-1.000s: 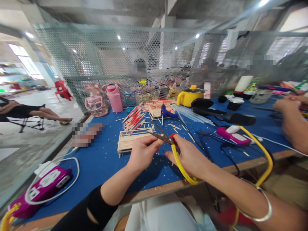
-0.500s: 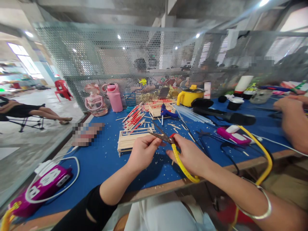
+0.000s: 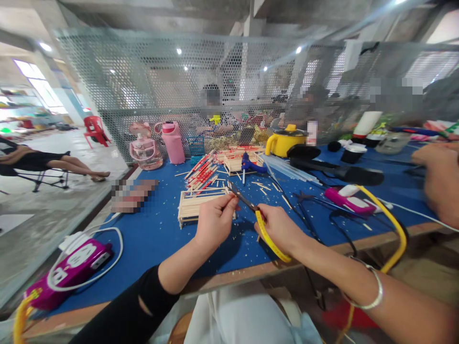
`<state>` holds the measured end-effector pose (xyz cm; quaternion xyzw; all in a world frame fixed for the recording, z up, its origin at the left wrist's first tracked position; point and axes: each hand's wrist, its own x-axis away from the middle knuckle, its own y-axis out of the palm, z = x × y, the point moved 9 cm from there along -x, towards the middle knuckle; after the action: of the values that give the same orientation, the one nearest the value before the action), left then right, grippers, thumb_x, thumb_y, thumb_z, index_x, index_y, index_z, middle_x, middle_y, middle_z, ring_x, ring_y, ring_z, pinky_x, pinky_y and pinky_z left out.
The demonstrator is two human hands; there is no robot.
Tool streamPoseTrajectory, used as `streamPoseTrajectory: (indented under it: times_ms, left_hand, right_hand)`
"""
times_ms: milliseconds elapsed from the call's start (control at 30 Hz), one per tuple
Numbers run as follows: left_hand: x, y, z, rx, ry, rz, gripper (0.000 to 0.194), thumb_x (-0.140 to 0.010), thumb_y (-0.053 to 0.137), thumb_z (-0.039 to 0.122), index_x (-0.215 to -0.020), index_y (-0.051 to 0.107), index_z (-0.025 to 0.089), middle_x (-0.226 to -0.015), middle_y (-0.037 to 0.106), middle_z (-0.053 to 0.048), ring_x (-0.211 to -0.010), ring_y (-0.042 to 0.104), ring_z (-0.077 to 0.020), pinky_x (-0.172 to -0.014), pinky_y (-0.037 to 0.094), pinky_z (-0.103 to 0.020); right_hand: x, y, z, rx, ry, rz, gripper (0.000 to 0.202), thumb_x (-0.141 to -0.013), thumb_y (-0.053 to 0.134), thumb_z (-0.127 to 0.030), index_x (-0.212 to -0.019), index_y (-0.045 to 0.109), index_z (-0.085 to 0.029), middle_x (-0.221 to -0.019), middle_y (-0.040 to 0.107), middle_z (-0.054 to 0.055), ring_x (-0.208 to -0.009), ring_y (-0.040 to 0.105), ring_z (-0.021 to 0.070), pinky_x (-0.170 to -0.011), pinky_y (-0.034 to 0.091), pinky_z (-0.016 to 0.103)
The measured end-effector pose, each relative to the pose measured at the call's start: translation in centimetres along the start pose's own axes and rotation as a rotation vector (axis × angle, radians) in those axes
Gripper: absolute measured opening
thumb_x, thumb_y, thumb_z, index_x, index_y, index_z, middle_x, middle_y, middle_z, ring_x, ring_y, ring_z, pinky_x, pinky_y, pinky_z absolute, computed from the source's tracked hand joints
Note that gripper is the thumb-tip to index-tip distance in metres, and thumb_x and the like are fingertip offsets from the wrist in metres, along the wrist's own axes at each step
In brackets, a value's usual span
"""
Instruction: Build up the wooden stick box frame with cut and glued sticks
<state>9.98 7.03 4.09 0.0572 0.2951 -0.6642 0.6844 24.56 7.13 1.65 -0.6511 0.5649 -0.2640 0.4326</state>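
Observation:
My right hand (image 3: 281, 227) is wrapped round the yellow handle of a pair of scissors (image 3: 245, 199). Their dark blades point away to the left and look closed together. Beside the blade tips, my left hand (image 3: 217, 220) is closed in a pinch; what its fingers hold is too small or hidden to make out. Just behind the left hand stands a small frame of wooden sticks (image 3: 188, 208), partly covered by that hand. Farther back lies a pile of red-and-white wrapped sticks (image 3: 202, 174), with loose stick pieces (image 3: 264, 187) scattered to its right.
A blue glue gun (image 3: 251, 165) stands by a second stick frame (image 3: 232, 166). Clear glue sticks (image 3: 292, 169), a yellow pot (image 3: 285, 143) and a pink bottle (image 3: 173, 145) are at the back. Purple power strips (image 3: 77, 272) lie at both sides. Another person's arm (image 3: 439, 177) reaches in at right.
The scissor blades were spread apart and are now together. Both hands have shifted slightly, and the view has moved a little.

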Motion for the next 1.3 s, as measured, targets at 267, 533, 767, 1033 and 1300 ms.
streamPoseTrajectory:
  times_ms: [267,533,767,1033,1300]
  left_hand:
    - [0.6,0.9,0.6,-0.001,0.031,-0.071,0.029,-0.088,0.049,0.029,-0.073,0.068,0.015,-0.064,0.068,-0.001,-0.060,0.059,-0.0132,-0.058,0.041,-0.022]
    - [0.1,0.5,-0.1,-0.007,-0.006,-0.035,0.030,-0.088,0.049,0.030,-0.071,0.067,0.014,-0.063,0.066,-0.002,-0.057,0.055,-0.0124,-0.057,0.039,-0.022]
    - [0.4,1.7,-0.5,0.056,-0.018,-0.104,0.028,-0.085,0.054,0.032,-0.068,0.068,0.014,-0.059,0.063,0.000,-0.055,0.052,-0.0120,-0.058,0.037,-0.023]
    - [-0.5,1.5,-1.9,0.294,-0.113,-0.054,0.032,-0.088,0.050,0.040,-0.101,0.065,0.014,-0.074,0.067,-0.002,-0.054,0.046,-0.0094,-0.053,0.035,-0.021]
    - [-0.7,0.9,-1.9,0.450,-0.126,-0.038,0.024,-0.083,0.058,0.036,-0.093,0.066,0.015,-0.069,0.064,0.001,-0.054,0.044,-0.0076,-0.052,0.034,-0.020]
  right_hand:
    - [0.8,-0.9,-0.3,0.080,-0.004,0.062,0.015,-0.070,0.053,-0.012,-0.082,0.049,-0.019,-0.077,0.064,0.007,-0.068,0.057,0.0191,-0.059,0.033,0.026]
    - [0.0,-0.7,0.4,0.096,0.003,0.062,0.008,-0.073,0.048,-0.014,-0.069,0.046,-0.021,-0.062,0.059,0.004,-0.055,0.049,0.0160,-0.054,0.027,0.027]
    - [-0.5,0.0,0.8,0.008,-0.034,-0.021,0.011,-0.066,0.047,-0.012,-0.059,0.045,-0.020,-0.053,0.051,-0.001,-0.052,0.045,0.0124,-0.051,0.029,0.024]
    - [-1.4,-2.1,0.8,-0.045,-0.004,0.002,0.006,-0.065,0.048,-0.016,-0.068,0.046,-0.020,-0.057,0.050,-0.004,-0.054,0.047,0.0129,-0.051,0.032,0.024]
    - [-0.7,-3.0,-1.9,0.103,-0.093,0.121,0.039,-0.072,0.063,-0.051,-0.091,0.050,-0.020,-0.089,0.061,0.007,-0.078,0.057,0.0217,-0.068,0.041,0.031]
